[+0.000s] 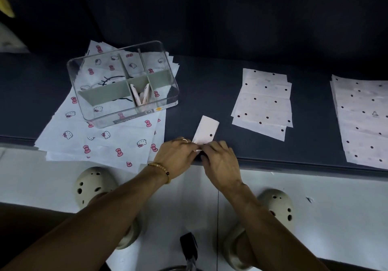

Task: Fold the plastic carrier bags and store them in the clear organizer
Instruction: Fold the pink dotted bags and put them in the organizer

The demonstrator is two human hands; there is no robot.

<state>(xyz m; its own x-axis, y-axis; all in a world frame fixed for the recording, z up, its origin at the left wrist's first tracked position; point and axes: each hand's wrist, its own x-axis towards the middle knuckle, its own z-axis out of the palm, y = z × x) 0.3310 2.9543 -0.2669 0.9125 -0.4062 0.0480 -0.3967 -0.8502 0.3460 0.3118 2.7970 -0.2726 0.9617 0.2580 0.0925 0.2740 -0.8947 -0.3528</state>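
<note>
Dark table (210, 94), cat-print bags (105, 140) under clear organizer (123, 82) at left holding two folded bags (140, 95), dotted bags (264, 103) at right, left hand (176, 155) and right hand (220, 161) both pinching near end of narrow folded strip (206, 132) at table's front edge

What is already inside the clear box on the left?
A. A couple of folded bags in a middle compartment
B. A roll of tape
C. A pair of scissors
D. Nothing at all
A: two small folded bags stand in a middle compartment of the clear organizer.
</note>
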